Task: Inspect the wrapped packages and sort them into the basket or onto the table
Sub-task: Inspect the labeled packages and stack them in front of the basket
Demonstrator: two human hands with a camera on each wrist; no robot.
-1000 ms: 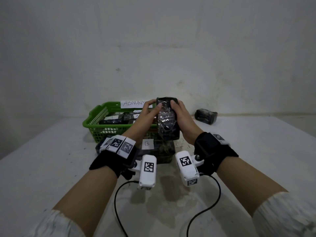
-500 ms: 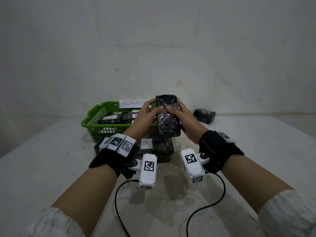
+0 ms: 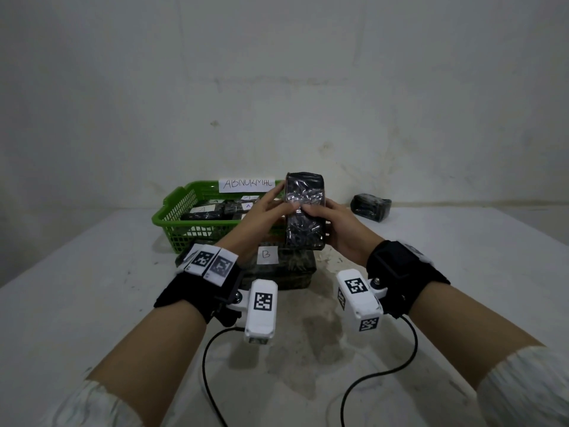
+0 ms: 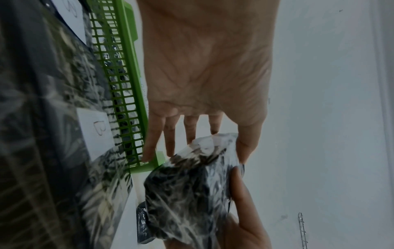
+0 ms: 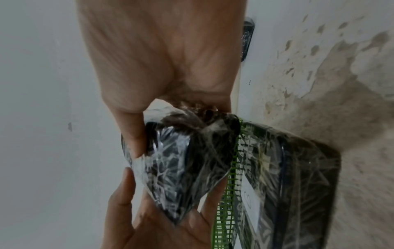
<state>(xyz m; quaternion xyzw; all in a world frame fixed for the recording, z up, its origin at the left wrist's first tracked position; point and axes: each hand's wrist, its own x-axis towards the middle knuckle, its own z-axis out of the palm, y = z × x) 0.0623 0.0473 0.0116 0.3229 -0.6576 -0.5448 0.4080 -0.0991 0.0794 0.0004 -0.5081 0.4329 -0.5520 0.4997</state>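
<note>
I hold a black package wrapped in clear film (image 3: 304,217) upright in both hands, above the table and in front of the green basket (image 3: 172,217). My left hand (image 3: 278,200) grips its left side, thumb on the front face and fingers behind. From the right, my right hand (image 3: 320,214) pinches it, and the two thumbs nearly meet on the front. The left wrist view shows the package (image 4: 187,193) under my left hand's fingertips (image 4: 170,148). In the right wrist view my right hand's thumb (image 5: 136,144) presses into the film of the package (image 5: 181,160).
The basket bears an "ABNORMAL" label (image 3: 248,184) and holds several wrapped packages with paper tags. A larger wrapped package tagged "B" (image 3: 277,266) lies on the table just below my hands. Another small wrapped package (image 3: 371,206) sits at the far right by the wall. Two cables (image 3: 385,371) trail toward me.
My thumbs have slid from the package's top down to the middle of its front face. The package has stayed upright in nearly the same place, and my right wrist has shifted slightly right.
</note>
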